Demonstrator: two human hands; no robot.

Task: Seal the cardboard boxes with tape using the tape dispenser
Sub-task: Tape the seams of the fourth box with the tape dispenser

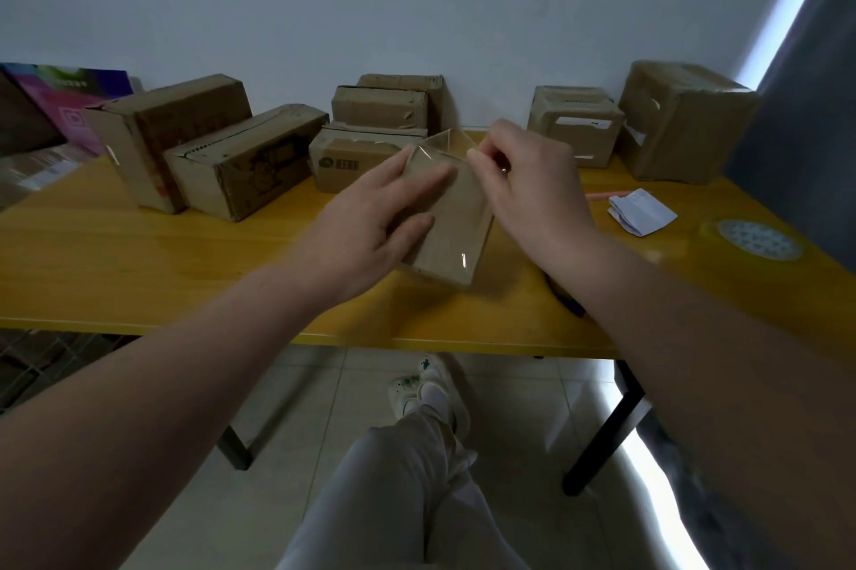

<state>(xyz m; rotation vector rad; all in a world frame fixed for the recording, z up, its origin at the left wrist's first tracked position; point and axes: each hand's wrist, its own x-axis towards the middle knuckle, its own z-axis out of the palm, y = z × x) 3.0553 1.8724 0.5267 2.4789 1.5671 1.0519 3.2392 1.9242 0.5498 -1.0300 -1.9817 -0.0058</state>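
Note:
A small cardboard box [456,227] lies on the yellow table [139,273] in front of me, with clear tape shining along its top. My left hand [370,217] rests on the box's left side with spread fingers. My right hand [528,180] is at the box's far right corner, and its fingertips pinch a strip of clear tape [440,145] that stands up from the far end. A roll of clear tape [752,238] lies flat on the table at the right, apart from both hands. A dark object [567,301] shows under my right forearm.
Several cardboard boxes stand along the wall: two long ones [208,152] at left, a stack [375,129] in the middle, two taped ones [648,125] at right. A folded white paper [641,210] lies right of the hands. A colourful box [60,101] is far left.

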